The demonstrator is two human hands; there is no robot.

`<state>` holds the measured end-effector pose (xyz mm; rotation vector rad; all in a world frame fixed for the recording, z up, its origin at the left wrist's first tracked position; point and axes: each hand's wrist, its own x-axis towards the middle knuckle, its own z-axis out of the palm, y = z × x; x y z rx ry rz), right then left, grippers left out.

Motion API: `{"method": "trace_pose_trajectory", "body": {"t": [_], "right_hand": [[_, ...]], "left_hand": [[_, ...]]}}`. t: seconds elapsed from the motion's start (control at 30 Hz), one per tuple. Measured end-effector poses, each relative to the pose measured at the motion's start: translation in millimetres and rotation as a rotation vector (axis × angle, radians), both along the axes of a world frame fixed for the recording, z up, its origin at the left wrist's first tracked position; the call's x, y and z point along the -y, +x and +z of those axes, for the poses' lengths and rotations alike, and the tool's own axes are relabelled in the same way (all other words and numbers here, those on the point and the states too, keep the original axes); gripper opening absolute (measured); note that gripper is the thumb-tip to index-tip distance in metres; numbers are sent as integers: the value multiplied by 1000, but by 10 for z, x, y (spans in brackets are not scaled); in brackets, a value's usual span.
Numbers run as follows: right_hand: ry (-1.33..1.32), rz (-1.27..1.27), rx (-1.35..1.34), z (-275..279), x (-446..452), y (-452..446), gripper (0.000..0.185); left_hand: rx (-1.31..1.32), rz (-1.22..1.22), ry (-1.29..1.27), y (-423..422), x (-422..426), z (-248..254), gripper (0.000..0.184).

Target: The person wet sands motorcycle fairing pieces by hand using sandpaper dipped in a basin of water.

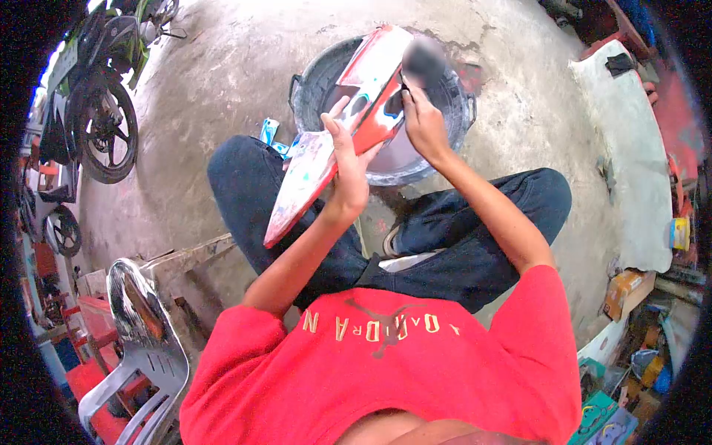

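A long, pointed motorcycle body panel [300, 178], red and white with patchy, worn-looking paint, slants over a round black tub [300, 111] of greyish liquid. My left hand [348, 163] grips the panel around its middle, the thumb and fingers spread along it. At the panel's upper right edge is my right hand [424, 126], its fingers drawn together against the red part. Something dark shows by those fingertips, but I cannot make out what it is. A blurred dark patch covers the area just above them.
A blue and white packet [271, 135] lies left of the tub. Motorcycles [104, 126] stand at the far left, above a grey plastic chair [152, 348]. At right are a pale sheet [630, 163], a cardboard box [627, 293] and clutter.
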<state>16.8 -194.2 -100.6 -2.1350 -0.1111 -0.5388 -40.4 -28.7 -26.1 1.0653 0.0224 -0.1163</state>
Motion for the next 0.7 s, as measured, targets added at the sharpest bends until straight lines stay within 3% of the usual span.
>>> {"method": "trace_pose_trajectory", "body": {"t": [0.07, 0.17, 0.27, 0.33, 0.4, 0.47, 0.53, 0.6, 0.67, 0.7], "right_hand": [[-154, 23, 74, 29, -66, -81, 41], [-288, 270, 270, 597, -316, -490, 39], [-207, 307, 265, 503, -253, -334, 35], [-70, 180, 46, 575, -137, -125, 29], [-172, 231, 15, 693, -107, -142, 32], [-224, 428, 264, 807, -281, -381, 37], [-286, 517, 367, 889, -327, -456, 41], [-288, 564, 382, 759, -145, -302, 41], [-190, 352, 73, 719, -9, -129, 42], [-256, 344, 96, 714, 19, -105, 42]], "left_hand": [[-15, -9, 29, 0, 1, 74, 79], [13, -20, 31, 46, -30, -18, 85], [85, -112, -10, 38, -92, -175, 88], [171, -261, -113, 57, -274, -165, 90], [300, -275, -11, 66, -266, -156, 90], [447, -140, 310, 50, -125, -169, 88], [420, -65, 451, 28, -82, -178, 89], [223, -57, 404, -26, -68, -172, 92], [136, -55, 331, -16, -55, -166, 95], [137, -54, 282, 13, -61, -181, 96]]}}
